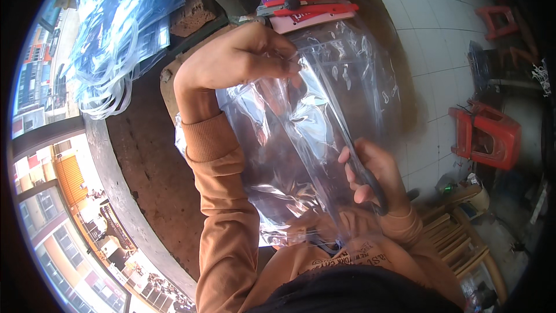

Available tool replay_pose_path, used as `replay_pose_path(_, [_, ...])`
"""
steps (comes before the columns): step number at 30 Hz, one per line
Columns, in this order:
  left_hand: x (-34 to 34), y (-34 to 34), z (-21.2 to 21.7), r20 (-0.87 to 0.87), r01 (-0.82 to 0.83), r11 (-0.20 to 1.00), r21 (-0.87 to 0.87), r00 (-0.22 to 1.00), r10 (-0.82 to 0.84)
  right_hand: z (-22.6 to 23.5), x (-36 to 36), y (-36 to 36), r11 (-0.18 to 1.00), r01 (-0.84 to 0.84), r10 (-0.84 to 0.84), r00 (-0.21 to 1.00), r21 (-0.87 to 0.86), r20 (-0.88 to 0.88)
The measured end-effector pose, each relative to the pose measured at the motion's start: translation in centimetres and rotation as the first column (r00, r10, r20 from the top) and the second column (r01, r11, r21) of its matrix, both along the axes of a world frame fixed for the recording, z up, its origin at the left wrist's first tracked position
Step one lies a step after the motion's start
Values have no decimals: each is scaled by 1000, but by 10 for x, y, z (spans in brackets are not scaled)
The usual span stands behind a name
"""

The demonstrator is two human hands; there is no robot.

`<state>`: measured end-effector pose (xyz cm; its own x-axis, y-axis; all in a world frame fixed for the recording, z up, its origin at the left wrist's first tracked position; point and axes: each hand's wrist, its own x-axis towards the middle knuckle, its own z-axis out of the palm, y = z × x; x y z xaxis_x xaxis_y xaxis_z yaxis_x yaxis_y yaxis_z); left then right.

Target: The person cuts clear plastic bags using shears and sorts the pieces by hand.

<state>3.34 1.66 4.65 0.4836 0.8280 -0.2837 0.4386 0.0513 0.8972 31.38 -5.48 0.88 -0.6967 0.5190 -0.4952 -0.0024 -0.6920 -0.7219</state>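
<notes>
1. Left: heaped glossy, transparent plastic bundle with whitish cords (pixel 121 35), apart from both hands.
2. Left hand (pixel 246 58): fingers closed in a pinch on the sheet's upper part.
3. Centre: wide, clear, crinkled plastic sheet (pixel 272 162), spread before the torso, partly over the brown table (pixel 373 3). Judged light, limp, slippery, easily creased; best gripped near an edge and kept taut.
4. Right hand (pixel 376 174): fingers curled around long, dark-handled metal scissors (pixel 370 181) against the sheet; blade opening cannot be told.

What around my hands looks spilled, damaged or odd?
Nothing plainly stands out: the clear plastic your left hand pinches is wrinkled, but no spill shows; glare could hide small tears.
</notes>
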Motion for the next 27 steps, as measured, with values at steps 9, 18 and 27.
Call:
replay_pose_path(9, [1, 0, 2, -6, 22, 1000, -13, 1000, -22, -7, -3, 0, 996, 24, -17, 997, 84, -76])
replay_pose_path(18, [1, -4, 8, 11, 2, 1000, -3, 1000, -2, 0, -7, 1, 999, 32, -32, 999, 35, -24])
replay_pose_path(27, [4, -4, 8, 32, -19, 999, -29, 999, 20, -3, -8, 5, 997, 43, -39, 998, 65, -51])
